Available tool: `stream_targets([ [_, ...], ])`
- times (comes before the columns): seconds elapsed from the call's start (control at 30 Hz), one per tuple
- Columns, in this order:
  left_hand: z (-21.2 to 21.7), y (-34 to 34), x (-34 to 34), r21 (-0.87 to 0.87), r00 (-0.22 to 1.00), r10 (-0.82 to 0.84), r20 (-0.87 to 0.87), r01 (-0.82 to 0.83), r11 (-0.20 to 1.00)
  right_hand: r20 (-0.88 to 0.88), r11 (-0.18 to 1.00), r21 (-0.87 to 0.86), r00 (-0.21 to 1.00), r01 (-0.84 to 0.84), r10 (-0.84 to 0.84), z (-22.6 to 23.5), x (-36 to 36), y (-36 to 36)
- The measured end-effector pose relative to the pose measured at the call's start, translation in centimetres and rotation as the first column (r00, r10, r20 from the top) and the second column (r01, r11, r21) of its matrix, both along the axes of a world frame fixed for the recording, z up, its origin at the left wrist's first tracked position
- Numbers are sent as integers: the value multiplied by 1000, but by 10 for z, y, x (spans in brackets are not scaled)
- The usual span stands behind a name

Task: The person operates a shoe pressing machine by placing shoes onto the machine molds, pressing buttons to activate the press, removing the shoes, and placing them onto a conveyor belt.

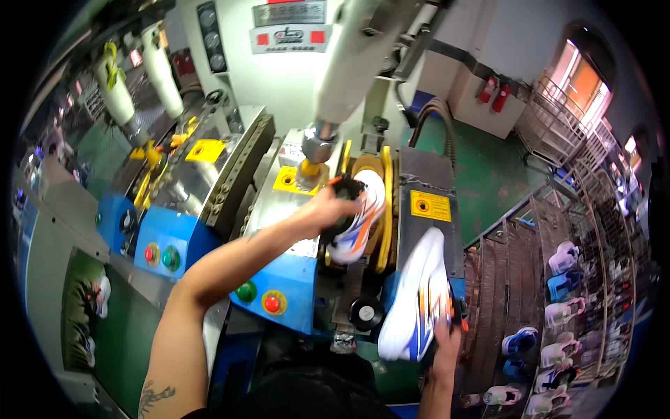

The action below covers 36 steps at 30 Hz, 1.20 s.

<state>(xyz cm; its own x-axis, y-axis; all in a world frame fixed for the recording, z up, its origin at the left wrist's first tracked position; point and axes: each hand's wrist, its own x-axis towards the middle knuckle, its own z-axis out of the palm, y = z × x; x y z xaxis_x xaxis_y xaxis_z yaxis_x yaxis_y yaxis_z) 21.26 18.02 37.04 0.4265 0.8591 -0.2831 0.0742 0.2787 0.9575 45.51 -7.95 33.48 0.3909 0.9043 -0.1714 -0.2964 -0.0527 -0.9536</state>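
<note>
1. Left hand: grip holding upper shoe near its dark collar. Shoe sits just left of the right-hand yellow bar; contact unclear.
2. Right hand: grip holding lower shoe, tilted, white side leftward, orange and blue marks rightward.
3. Blue panel, near left forearm: green button, red button.
4. Rack at right; more shoes there.

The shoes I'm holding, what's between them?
Between the left shoe and the right shoe, the head view shows a yellow bar and a dark block's edge.
</note>
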Motion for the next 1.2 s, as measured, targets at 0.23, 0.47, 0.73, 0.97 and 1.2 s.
stream_targets([
  [0.23, -15, -265, -146, -308, 701, 642, 310, -565, 766, -401, 731, -262, 760, -629, 510, -12, -9, 274],
  [0.47, -71, -405, -193, -294, 302, 953, 15, -910, 293, 937, 999, 33, 348, -35, -19, -101, -116, 316],
  [0.73, -82, -457, -172, -264, 206, 978, 17, -943, 203, 893, 995, 74, 448, -62, -39, -65, -96, 338],
  [0.97, -86, -328, -190, -563, 335, 909, -247, -813, 147, 931, 991, -122, 340, -62, 136, -77, -88, 328],
  [1.2, -119, -339, -253, -521, 468, 876, -119, -780, 346, 905, 717, 402, 369, -569, -214, -9, -271, 170],
])
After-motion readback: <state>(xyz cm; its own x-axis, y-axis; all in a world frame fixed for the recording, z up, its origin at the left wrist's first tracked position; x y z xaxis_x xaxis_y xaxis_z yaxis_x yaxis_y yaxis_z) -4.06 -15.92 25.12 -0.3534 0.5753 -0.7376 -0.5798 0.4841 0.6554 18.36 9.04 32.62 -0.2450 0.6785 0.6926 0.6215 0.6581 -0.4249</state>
